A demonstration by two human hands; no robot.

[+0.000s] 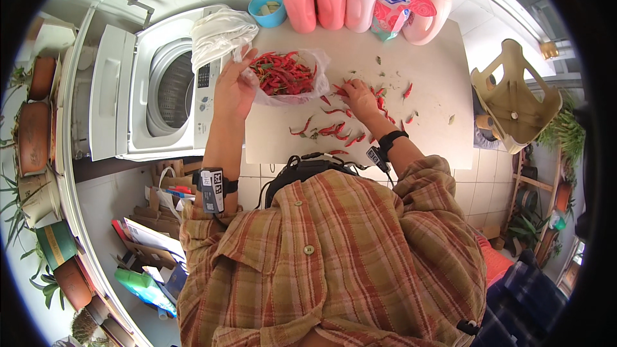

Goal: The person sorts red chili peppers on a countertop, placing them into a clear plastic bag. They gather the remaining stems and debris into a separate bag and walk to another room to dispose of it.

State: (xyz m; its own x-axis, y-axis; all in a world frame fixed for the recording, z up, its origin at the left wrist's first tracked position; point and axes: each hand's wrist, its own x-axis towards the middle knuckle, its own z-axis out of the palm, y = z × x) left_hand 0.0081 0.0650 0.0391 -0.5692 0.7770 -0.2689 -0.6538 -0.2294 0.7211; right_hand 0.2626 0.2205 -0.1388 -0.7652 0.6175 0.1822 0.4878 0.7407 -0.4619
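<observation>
A clear plastic bag (321, 82) full of red chili peppers (284, 73) lies open on a pale tabletop (424, 140). At its left edge my left hand (236, 87) holds the bag's rim between thumb and fingers. My right hand (359, 98) is to the right of the bag, low over the table, its fingertips on a red chili pepper (341, 90). Loose chili peppers (332, 129) lie scattered around and below the right hand, with small green leaves and stem bits among them. Part of the peppers under the right hand is hidden.
Pink bottles (296, 0), a detergent bag (393, 2) and a blue cup (268, 9) stand along the table's back. An open washing machine (168, 86) with white cloth (221, 33) on it adjoins the left. An upturned beige plastic stool (516, 101) is at the right.
</observation>
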